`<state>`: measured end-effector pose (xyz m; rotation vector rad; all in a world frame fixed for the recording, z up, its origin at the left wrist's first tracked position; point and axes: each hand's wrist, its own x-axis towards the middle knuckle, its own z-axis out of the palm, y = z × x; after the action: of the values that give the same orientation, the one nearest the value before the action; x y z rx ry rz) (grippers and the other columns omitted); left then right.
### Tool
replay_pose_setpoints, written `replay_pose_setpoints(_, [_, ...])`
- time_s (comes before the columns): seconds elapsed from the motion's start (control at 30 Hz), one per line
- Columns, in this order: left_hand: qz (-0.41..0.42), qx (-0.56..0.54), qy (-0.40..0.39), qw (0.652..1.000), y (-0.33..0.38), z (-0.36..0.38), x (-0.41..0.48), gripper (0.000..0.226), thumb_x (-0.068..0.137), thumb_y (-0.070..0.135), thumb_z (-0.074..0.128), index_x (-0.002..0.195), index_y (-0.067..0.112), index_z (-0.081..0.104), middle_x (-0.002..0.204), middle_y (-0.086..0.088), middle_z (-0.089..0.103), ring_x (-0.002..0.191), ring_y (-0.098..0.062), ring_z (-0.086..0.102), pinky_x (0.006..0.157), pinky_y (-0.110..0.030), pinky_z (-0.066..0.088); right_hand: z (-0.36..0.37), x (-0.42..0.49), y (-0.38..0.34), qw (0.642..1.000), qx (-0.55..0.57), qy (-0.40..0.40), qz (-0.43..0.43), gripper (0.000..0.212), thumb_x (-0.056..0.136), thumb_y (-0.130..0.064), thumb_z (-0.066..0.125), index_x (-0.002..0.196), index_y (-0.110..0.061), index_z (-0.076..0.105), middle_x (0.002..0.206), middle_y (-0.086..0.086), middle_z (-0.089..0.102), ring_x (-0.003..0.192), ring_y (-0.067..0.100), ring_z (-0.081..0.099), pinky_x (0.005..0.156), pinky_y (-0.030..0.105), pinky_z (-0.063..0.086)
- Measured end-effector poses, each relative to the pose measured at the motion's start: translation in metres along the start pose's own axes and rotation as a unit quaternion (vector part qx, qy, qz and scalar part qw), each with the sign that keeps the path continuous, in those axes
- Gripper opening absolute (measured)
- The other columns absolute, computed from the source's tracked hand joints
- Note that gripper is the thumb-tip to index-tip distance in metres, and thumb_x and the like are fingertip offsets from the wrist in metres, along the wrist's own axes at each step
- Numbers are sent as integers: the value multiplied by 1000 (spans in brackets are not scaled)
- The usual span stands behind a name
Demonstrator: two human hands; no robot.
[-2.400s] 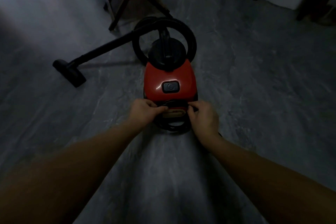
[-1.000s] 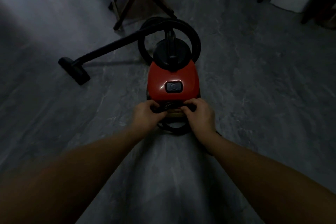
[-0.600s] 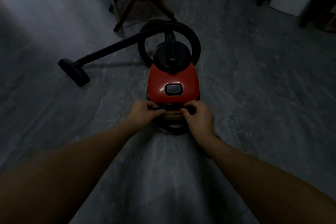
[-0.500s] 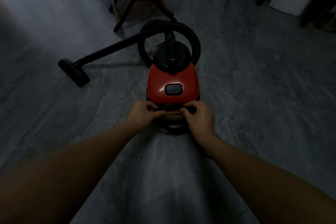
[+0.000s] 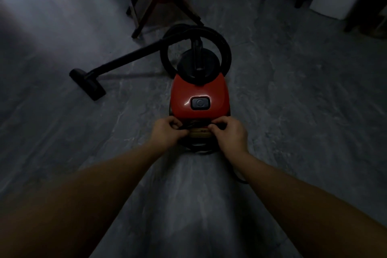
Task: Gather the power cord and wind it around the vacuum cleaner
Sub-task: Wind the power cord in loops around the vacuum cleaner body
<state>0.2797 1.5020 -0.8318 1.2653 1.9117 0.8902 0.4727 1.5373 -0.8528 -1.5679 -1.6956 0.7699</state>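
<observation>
The power cord (image 5: 196, 147) lies in dark loops at the near end of the red vacuum cleaner (image 5: 199, 90), just under its rear edge. A strand trails off beneath the right forearm. The left hand (image 5: 166, 132) and right hand (image 5: 230, 134) each have a clenched grip on the cord, fingers curled against the cleaner's back. At the far end the black hose (image 5: 226, 48) arches in a ring. Its wand (image 5: 129, 58) slants left to the floor nozzle (image 5: 88, 84) on the grey floor (image 5: 293, 111).
</observation>
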Motion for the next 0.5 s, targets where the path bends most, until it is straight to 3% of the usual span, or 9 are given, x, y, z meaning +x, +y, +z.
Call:
replay_pose_setpoints(0.13, [13, -19, 13, 1000, -3, 2, -2, 16, 78, 7, 79, 80, 14, 64, 68, -1, 61, 61, -11, 60, 56, -19, 48, 1, -2, 0, 1000, 2, 1, 0, 14, 86, -32, 71, 96, -24, 74, 95, -10, 69, 88, 6, 64, 75, 21, 51])
replay_pose_setpoints(0.3, [81, 22, 41, 996, -8, 4, -5, 17, 83, 12, 74, 78, 24, 62, 74, 4, 66, 68, -12, 67, 63, -27, 56, 3, -4, -3, 1000, 1, 1, -8, 14, 86, -31, 71, 96, -23, 74, 96, -10, 68, 88, 6, 63, 75, 19, 48])
replay_pose_setpoints(0.4, [90, 24, 26, 995, -11, 2, -8, 7, 88, 14, 69, 89, 19, 64, 84, 1, 69, 77, -11, 69, 69, -27, 57, 6, -4, -5, 1000, 1, 0, -8, 12, 86, -31, 70, 95, -24, 74, 94, -10, 68, 87, 4, 62, 70, 13, 42])
replay_pose_setpoints(0.5, [74, -1, 9, 997, -10, -3, -5, 7, 87, 15, 71, 84, 20, 66, 79, 1, 70, 70, -7, 68, 63, -21, 54, 5, -4, -4, 1000, -4, 4, -13, 12, 86, -31, 70, 95, -23, 74, 93, -11, 66, 86, 3, 61, 67, 8, 37])
